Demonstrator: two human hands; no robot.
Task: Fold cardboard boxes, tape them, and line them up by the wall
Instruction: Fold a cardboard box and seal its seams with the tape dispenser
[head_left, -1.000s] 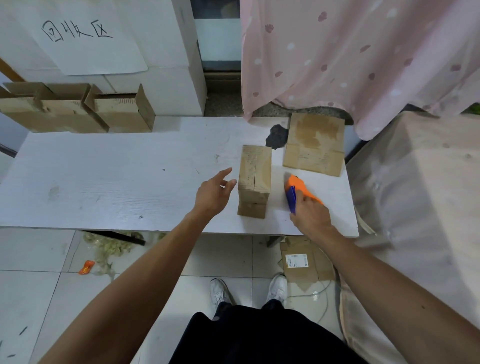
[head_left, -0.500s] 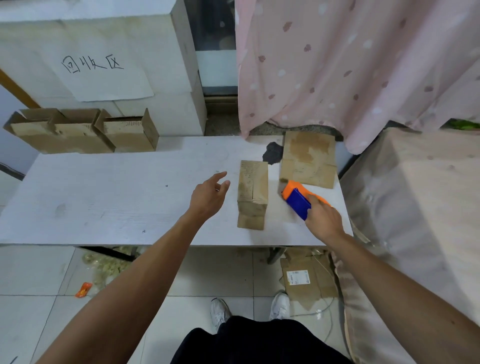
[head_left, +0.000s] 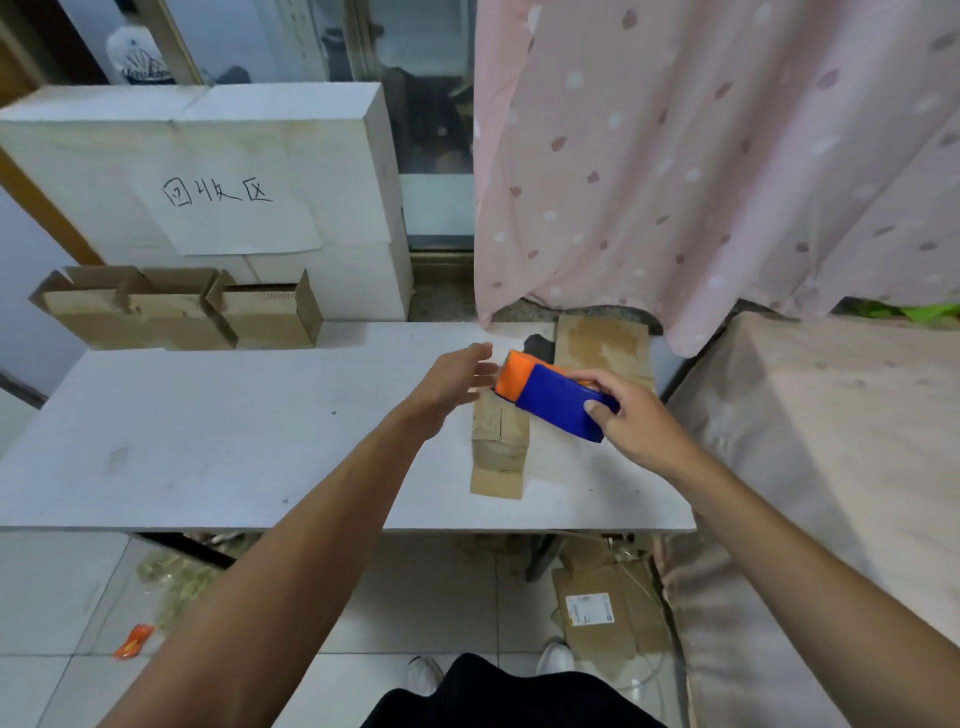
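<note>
Gripping the orange-and-blue tape dispenser (head_left: 550, 400) in the right hand (head_left: 634, 421), holding it over the far end of the cardboard box (head_left: 498, 447) lying on the table (head_left: 208, 441); hovering the left hand (head_left: 452, 382), fingers straight and empty, beside its orange tip.

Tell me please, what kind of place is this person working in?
Probably a makeshift packing corner in a home or small shop: a plain white table beside a pink curtain, open cardboard boxes lined up under a handwritten paper sign, and cardboard scraps on the tiled floor.
</note>
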